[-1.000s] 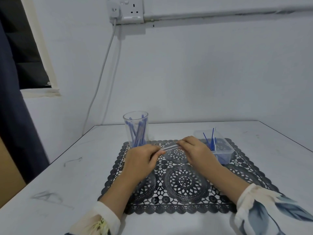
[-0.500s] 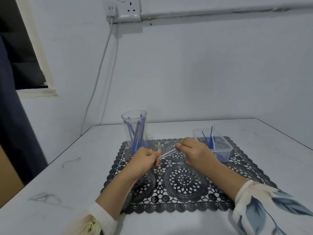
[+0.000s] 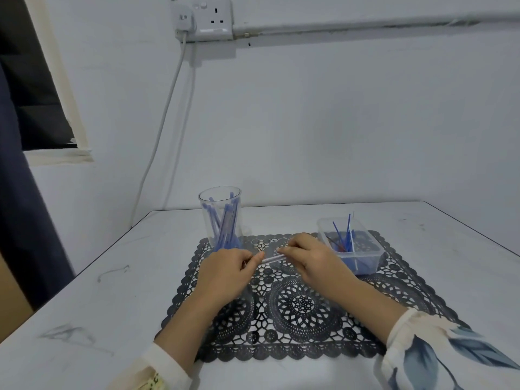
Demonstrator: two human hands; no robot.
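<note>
Blue pens (image 3: 224,225) in clear cup (image 3: 203,212)

Pretty much a blue-and-white scene here. The black lace-cut plastic placemat (image 3: 304,305) is all round medallions and honeycomb holes, with a scalloped edge. The white counter (image 3: 112,305) has a few grey scribbly scuffs. The clear round plastic cup (image 3: 220,198) is full of blue pens (image 3: 225,229). The clear rectangular plastic tub (image 3: 374,257) has thin blue refills (image 3: 348,232) with a bit of red mixed in. The see-through plastic pen tube (image 3: 271,258) looks faintly whitish. The cream fabric right sleeve (image 3: 416,342) has big dusty-blue leaf prints. There's a dark navy curtain (image 3: 19,220) off to the side.
</note>
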